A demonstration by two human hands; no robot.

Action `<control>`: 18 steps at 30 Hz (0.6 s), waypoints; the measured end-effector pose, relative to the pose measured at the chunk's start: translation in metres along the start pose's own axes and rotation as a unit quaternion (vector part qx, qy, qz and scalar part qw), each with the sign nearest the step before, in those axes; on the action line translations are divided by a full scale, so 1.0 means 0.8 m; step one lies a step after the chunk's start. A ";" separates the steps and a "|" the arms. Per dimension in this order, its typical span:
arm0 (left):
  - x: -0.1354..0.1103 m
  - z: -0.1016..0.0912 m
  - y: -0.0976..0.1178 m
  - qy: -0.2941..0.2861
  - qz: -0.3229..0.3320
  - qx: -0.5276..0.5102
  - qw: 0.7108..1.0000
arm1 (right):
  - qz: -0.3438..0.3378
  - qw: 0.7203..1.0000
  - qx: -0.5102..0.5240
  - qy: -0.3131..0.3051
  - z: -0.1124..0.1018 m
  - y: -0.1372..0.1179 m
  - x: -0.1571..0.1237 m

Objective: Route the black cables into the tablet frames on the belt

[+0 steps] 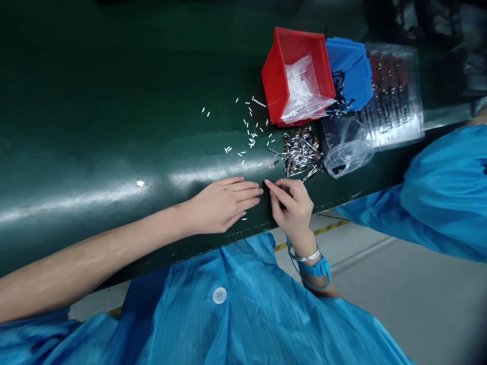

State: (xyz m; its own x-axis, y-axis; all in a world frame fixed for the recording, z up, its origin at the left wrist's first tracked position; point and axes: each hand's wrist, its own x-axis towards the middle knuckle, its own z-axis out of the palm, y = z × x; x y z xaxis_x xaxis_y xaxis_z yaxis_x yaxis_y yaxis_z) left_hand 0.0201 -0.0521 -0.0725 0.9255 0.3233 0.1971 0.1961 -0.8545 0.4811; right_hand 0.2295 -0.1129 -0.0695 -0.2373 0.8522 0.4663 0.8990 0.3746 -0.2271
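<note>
My left hand point(224, 205) lies palm down on the green table point(114, 116), fingers stretched out toward the right. Just beside its fingertips, my right hand point(291, 203) has thumb and forefinger pinched together. A tiny dark speck shows at that pinch, too small to name. Behind my right hand lies a pile of small metal-ended parts with dark leads point(302, 154). Several short white tube-like pieces point(251, 139) are scattered on the table beyond my left hand. One more white piece point(244, 219) lies by my left thumb.
A red bin point(272, 91) holds a clear bag point(304, 96) of white pieces. Right of it stand a blue bin point(359, 76) with black leads, a plastic bag point(348, 152) and a clear tray point(416, 101) of parts. Another person's blue sleeve point(449, 187) is at the right.
</note>
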 end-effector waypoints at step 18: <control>0.001 -0.002 0.001 -0.015 -0.003 0.005 1.000 | 0.076 0.997 -0.008 0.003 -0.001 -0.014 0.001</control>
State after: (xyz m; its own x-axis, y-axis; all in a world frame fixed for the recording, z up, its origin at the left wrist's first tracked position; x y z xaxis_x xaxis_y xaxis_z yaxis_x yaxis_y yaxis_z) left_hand 0.0204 -0.0520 -0.0708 0.9335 0.3165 0.1682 0.2053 -0.8569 0.4729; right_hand 0.2198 -0.1165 -0.0660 -0.0959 0.8968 0.4319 0.9303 0.2351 -0.2815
